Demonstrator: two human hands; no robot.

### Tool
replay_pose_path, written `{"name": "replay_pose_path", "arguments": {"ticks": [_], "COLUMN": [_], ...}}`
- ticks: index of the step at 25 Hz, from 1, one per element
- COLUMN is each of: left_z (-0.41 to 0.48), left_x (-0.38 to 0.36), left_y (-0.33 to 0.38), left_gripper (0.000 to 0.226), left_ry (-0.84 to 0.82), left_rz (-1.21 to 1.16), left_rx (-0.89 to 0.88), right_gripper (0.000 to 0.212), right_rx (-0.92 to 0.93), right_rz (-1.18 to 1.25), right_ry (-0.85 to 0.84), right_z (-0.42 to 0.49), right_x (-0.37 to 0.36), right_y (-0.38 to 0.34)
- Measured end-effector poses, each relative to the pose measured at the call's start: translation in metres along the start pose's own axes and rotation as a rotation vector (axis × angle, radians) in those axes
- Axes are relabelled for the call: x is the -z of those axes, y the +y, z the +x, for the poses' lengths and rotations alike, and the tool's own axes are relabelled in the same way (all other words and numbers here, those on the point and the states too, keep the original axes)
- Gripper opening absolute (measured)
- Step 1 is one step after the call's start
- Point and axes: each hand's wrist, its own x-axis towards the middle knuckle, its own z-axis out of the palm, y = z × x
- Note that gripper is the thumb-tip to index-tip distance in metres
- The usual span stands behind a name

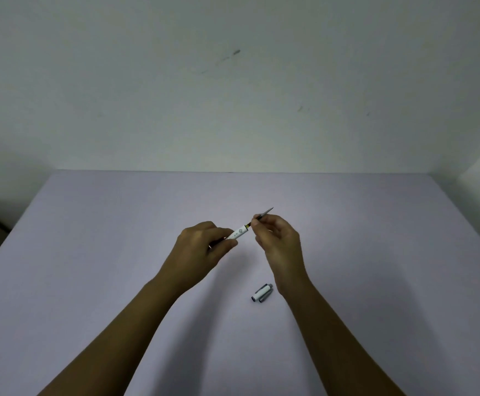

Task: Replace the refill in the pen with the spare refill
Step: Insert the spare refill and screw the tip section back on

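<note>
White plastic forms the pen barrel (237, 234), a short cylinder with small grey markings too blurred to read, held above the middle of the table (90, 252). It slants up to the right. The left hand (201, 248) is clenched around the barrel's lower end, fingers curled over it and the thumb pressed along its side, so that end is hidden inside the fist. At the barrel's open mouth a thin dark ring shows, and out of it runs the refill (263, 215), a slim dark rod ending in a grey pointed tip that slopes up past the right hand (278, 238). The right hand pinches the refill between thumb and forefinger just beside the barrel's mouth; the other fingers fold loosely into the palm. How much of the refill sits inside the barrel cannot be told, and its middle is covered by the fingertips.

Nearer the person, just left of the right wrist, the pen cap (262, 292) lies on the table: a stubby white tube with a grey clip and a dark open end, its top touching or hidden by the wrist's edge. The table is covered in a smooth, matte, pale lilac surface. Behind it rises a plain off-white wall (233, 81) with a few faint dark scuffs. Both bare forearms are cut off by the lower edge of the view.
</note>
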Motion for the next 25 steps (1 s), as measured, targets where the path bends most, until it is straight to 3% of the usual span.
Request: {"name": "replay_pose_path", "arguments": {"ticks": [6,10,14,19,25], "left_z": [-0.003,-0.006,-0.013,-0.025,-0.032], "left_x": [0.002,0.003,0.001,-0.007,-0.013], "left_y": [0.0,-0.001,-0.006,-0.014,-0.021], "left_gripper": [0.014,0.014,0.013,0.011,0.011], "left_ry": [0.028,0.064,0.113,0.095,0.084], "left_rz": [0.0,-0.008,-0.018,-0.008,-0.005], "left_rx": [0.001,0.029,0.064,0.093,0.118], "right_gripper": [0.022,0.043,0.019,0.045,0.045], "right_rx": [0.067,-0.031,-0.108,-0.233,-0.182], "right_rz": [-0.276,-0.225,-0.49,-0.794,-0.779], "right_ry": [0.015,-0.045,0.17,0.057,0.073], "right_z": [0.002,0.007,0.006,-0.009,-0.005], "right_x": [0.001,0.013,0.041,0.062,0.057], "right_y": [-0.002,0.012,0.084,0.166,0.185]}}
